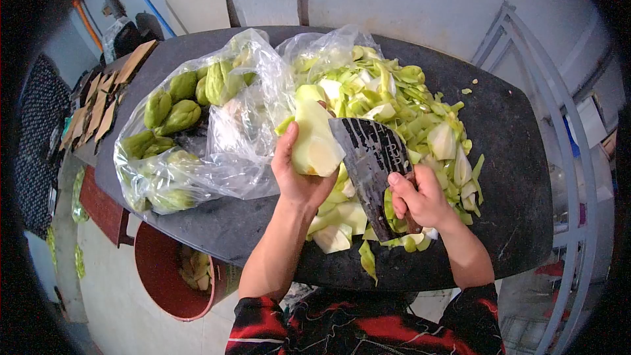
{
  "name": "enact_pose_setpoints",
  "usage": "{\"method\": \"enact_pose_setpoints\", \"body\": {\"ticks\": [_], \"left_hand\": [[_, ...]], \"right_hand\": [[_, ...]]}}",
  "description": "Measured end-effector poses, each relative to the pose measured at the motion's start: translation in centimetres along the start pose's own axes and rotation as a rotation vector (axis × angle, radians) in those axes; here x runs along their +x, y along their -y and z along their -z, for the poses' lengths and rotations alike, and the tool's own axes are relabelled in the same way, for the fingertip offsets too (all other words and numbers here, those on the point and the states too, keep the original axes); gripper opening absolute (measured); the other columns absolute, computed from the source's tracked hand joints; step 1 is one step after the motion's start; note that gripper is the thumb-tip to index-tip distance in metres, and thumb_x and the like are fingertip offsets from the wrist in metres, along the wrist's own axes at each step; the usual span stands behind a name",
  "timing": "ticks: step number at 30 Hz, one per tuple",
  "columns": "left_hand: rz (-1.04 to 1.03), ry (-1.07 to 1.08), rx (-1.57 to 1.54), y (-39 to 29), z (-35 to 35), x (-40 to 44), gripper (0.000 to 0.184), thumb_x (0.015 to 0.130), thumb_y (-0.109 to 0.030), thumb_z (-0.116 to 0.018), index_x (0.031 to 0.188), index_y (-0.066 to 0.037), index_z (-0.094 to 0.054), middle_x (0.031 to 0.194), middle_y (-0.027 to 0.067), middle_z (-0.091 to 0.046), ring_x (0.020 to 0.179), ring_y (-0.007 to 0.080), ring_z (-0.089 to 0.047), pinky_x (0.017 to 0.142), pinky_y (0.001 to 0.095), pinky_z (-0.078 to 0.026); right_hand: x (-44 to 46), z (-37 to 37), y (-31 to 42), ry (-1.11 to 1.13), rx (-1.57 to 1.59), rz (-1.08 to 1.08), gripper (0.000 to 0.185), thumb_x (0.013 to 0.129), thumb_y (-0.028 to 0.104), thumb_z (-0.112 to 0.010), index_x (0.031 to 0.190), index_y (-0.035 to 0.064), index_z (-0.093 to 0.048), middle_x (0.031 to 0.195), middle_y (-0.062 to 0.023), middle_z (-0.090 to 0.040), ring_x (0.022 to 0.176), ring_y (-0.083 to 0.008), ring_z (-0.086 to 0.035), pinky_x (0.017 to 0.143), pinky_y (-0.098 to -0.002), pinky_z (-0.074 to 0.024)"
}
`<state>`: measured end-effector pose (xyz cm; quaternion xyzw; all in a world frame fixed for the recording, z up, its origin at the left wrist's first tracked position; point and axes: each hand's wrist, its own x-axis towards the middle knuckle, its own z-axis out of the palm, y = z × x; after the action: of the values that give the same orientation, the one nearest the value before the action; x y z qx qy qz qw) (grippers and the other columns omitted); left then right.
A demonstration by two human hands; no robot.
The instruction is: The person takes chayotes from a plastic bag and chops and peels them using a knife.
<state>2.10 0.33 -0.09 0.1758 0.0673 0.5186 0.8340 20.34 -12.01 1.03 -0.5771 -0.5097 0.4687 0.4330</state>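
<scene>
Red-and-black shirt cloth [381, 332] comes nearest, at six o'clock, with two bare forearms reaching from its sleeves over the dark tabletop [509, 138]. Down at eight o'clock, a red bucket [154, 269] stands on the floor with pale pieces [196, 273] in it. Above it, between nine and ten o'clock, a clear bag [263, 161] gapes on the tabletop, whole green squashes [181, 117] inside; I'd guess it sits there to keep them near the left hand [299, 181] and apart from the scraps.

That left hand holds a pale, bare squash [319, 141] at the middle of the scene, above the tabletop. The palm cups it from below, thumb up its left side and fingers wrapped behind, presumably to leave the right side open to the blade. Its forearm rises steeply from about seven o'clock.

Just right of the squash stands a broad, wet-looking knife [368, 167], tilted, its upper corner close against the squash; I can't tell whether they touch. Toward four o'clock the right hand [420, 197] is closed around its handle, thumb uppermost, seemingly to steady it, the forearm slanting in from five.

Loose green peelings [420, 112] heap behind, mostly toward two o'clock.
</scene>
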Motion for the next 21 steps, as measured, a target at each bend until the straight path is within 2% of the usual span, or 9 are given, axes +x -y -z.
{"method": "enact_pose_setpoints", "body": {"ticks": [2, 3, 7, 8, 9, 11, 16, 19, 21], "left_hand": [[0.031, 0.039, 0.036, 0.8, 0.8, -0.1, 0.055, 0.088, -0.043, -0.060, 0.128, -0.006, -0.056, 0.114, 0.0095, -0.065, 0.105, 0.0232, -0.063, 0.093, 0.0390, -0.049], [0.102, -0.087, 0.098, 1.2, 0.1, -0.9, 0.052, 0.088, -0.043, -0.061, 0.126, -0.009, -0.057, 0.115, 0.0092, -0.065, 0.106, 0.0232, -0.063, 0.093, 0.0401, -0.049], [0.163, -0.012, 0.180, 2.3, -0.3, -1.4, 0.054, 0.086, -0.048, -0.061, 0.125, -0.010, -0.058, 0.115, 0.0097, -0.065, 0.106, 0.0253, -0.063, 0.094, 0.0419, -0.049], [0.148, 0.010, 0.208, 2.5, -0.8, -1.5, 0.056, 0.086, -0.050, -0.060, 0.125, -0.010, -0.057, 0.115, 0.0101, -0.065, 0.106, 0.0261, -0.063, 0.095, 0.0427, -0.049], [0.152, 0.010, 0.209, 2.9, -0.8, -1.5, 0.056, 0.086, -0.050, -0.060, 0.125, -0.010, -0.057, 0.115, 0.0101, -0.065, 0.106, 0.0261, -0.063, 0.095, 0.0427, -0.049], [0.166, -0.012, 0.176, 3.5, -0.6, -1.7, 0.055, 0.091, -0.047, -0.058, 0.126, -0.006, -0.055, 0.112, 0.0110, -0.065, 0.100, 0.0236, -0.064, 0.089, 0.0387, -0.051], [0.177, -0.060, 0.203, 3.6, -1.0, -1.7, 0.055, 0.090, -0.047, -0.058, 0.124, -0.004, -0.055, 0.113, 0.0124, -0.065, 0.101, 0.0249, -0.064, 0.089, 0.0396, -0.051], [0.190, -0.051, 0.206, 3.5, -0.9, -1.5, 0.054, 0.090, -0.046, -0.058, 0.123, -0.003, -0.056, 0.111, 0.0136, -0.065, 0.100, 0.0261, -0.065, 0.090, 0.0416, -0.051], [0.145, -0.076, 0.213, 3.3, -1.5, -1.5, 0.052, 0.093, -0.046, -0.056, 0.121, -0.003, -0.056, 0.107, 0.0135, -0.066, 0.094, 0.0254, -0.067, 0.084, 0.0405, -0.054]], "right_hand": [[0.1, 0.0, -0.2, -0.001, 0.023, 0.030, 0.038, 0.101, 0.027, -0.053, 0.073, 0.0031, -0.051, 0.051, -0.0017, -0.050, 0.044, -0.0108, -0.049, 0.044, -0.0283, -0.0419], [0.2, 0.1, -0.3, -0.001, 0.045, 0.063, 0.034, 0.102, 0.026, -0.054, 0.079, 0.0003, -0.051, 0.052, -0.0039, -0.050, 0.044, -0.0122, -0.049, 0.043, -0.0282, -0.0433], [0.5, -0.2, 0.6, -0.012, 0.126, 0.102, 0.036, 0.102, 0.026, -0.053, 0.078, 0.0000, -0.051, 0.051, -0.0047, -0.049, 0.043, -0.0129, -0.049, 0.043, -0.0286, -0.0433], [0.5, -0.5, 0.8, -0.049, 0.143, 0.083, 0.037, 0.102, 0.027, -0.053, 0.074, 0.0033, -0.050, 0.051, -0.0023, -0.049, 0.043, -0.0113, -0.048, 0.043, -0.0279, -0.0411], [0.5, -0.7, 0.8, -0.086, 0.160, 0.063, 0.038, 0.101, 0.028, -0.054, 0.071, 0.0066, -0.049, 0.050, 0.0002, -0.049, 0.043, -0.0097, -0.048, 0.043, -0.0271, -0.0390], [0.7, -0.8, 0.5, -0.101, 0.182, 0.095, 0.037, 0.102, 0.028, -0.053, 0.072, 0.0066, -0.049, 0.051, -0.0001, -0.050, 0.043, -0.0097, -0.048, 0.043, -0.0271, -0.0393], [0.8, -1.0, 0.4, -0.132, 0.187, 0.097, 0.035, 0.102, 0.028, -0.053, 0.074, 0.0063, -0.049, 0.051, -0.0007, -0.050, 0.043, -0.0097, -0.048, 0.043, -0.0272, -0.0395], [1.0, -0.6, 1.2, -0.080, 0.217, 0.091, 0.034, 0.102, 0.027, -0.053, 0.075, 0.0061, -0.049, 0.051, -0.0006, -0.050, 0.043, -0.0097, -0.048, 0.042, -0.0270, -0.0395], [0.9, -0.1, 1.6, -0.019, 0.245, 0.073, 0.034, 0.101, 0.027, -0.054, 0.075, 0.0059, -0.049, 0.052, -0.0010, -0.051, 0.044, -0.0097, -0.049, 0.043, -0.0269, -0.0402]]}}
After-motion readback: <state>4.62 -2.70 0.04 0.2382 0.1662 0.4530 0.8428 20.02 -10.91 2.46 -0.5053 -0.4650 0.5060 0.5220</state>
